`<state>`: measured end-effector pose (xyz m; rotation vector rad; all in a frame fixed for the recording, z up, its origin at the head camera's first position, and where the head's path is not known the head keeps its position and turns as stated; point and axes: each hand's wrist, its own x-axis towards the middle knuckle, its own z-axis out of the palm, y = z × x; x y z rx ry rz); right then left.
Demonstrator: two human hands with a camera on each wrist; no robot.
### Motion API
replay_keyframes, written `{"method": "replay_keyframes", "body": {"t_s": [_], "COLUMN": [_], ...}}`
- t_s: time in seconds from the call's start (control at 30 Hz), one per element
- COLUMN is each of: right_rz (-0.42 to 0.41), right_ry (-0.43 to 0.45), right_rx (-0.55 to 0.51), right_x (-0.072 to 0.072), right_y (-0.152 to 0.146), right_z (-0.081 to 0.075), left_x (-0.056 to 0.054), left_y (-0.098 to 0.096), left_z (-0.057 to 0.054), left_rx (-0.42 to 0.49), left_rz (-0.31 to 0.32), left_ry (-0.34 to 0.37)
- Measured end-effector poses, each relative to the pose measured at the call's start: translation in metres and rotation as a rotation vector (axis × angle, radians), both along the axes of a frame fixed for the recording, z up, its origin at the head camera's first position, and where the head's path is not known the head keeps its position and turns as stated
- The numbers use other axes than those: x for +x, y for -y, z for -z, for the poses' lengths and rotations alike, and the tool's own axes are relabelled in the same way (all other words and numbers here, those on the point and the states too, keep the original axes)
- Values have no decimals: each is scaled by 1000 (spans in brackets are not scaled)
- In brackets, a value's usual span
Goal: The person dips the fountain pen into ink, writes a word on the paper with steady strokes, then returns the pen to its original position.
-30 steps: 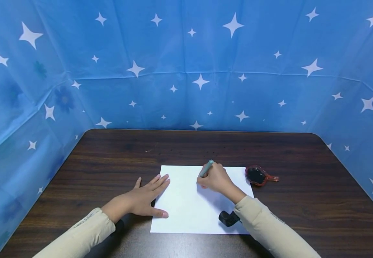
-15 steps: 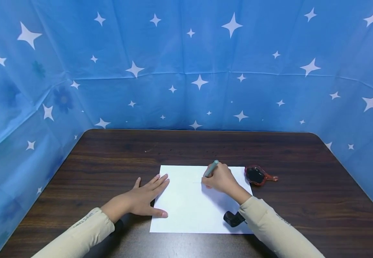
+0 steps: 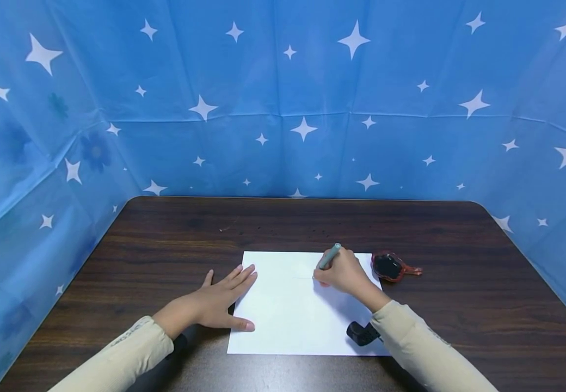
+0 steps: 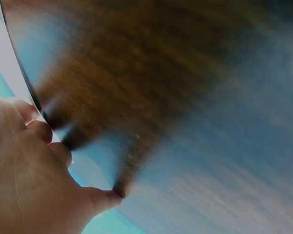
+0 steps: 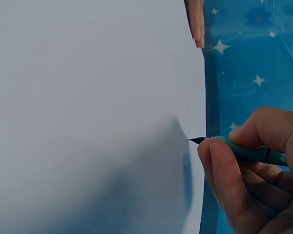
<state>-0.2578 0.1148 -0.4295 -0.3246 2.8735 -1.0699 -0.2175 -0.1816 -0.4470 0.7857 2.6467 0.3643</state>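
Observation:
A white sheet of paper (image 3: 283, 316) lies on the dark wooden table. My left hand (image 3: 219, 305) rests flat on its left edge, fingers spread and thumb out. Over the upper right of the sheet, my right hand (image 3: 344, 272) pinches a green pen (image 3: 329, 256). In the right wrist view, the dark pointed tip of the pen (image 5: 251, 152) meets the paper (image 5: 88, 73). A faint thin horizontal line (image 3: 302, 277) runs left from the pen. The left wrist view shows the palm of my left hand (image 4: 29, 175) and its fingertips at the dark tabletop and paper edge.
Beside the sheet's upper right corner lies a dark oval in a red translucent frame with a short arm (image 3: 391, 267). A black wrist camera (image 3: 361, 333) juts from under my right sleeve. Blue star-patterned cloth (image 3: 283, 81) hangs behind and beside the table (image 3: 165, 245).
My right hand has slid to the right with the pen, and a faint horizontal line has come into sight on the paper. My left hand has stayed in place.

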Motion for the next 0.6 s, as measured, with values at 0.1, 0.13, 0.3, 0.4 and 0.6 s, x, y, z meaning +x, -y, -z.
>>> {"method": "replay_keyframes", "body": {"t_s": [0.1, 0.13, 0.3, 0.4, 0.6], "right_rz": [5, 6, 14, 14, 26], "right_ry": [6, 4, 0, -7, 0], "right_rx": [1, 2, 8, 10, 10], "right_x": [0, 0, 0, 0, -1], "right_y": [-4, -5, -10, -13, -19], "right_z": [0, 0, 1, 1, 1], "left_x": [1, 1, 2, 1, 1], "left_y": [-2, -2, -3, -3, -3], "left_z": [-4, -5, -6, -5, -4], "left_rx": [-17, -18, -19, -21, -24], "left_rz": [-3, -4, -6, -7, -4], "left_ry": [9, 11, 10, 9, 2]}}
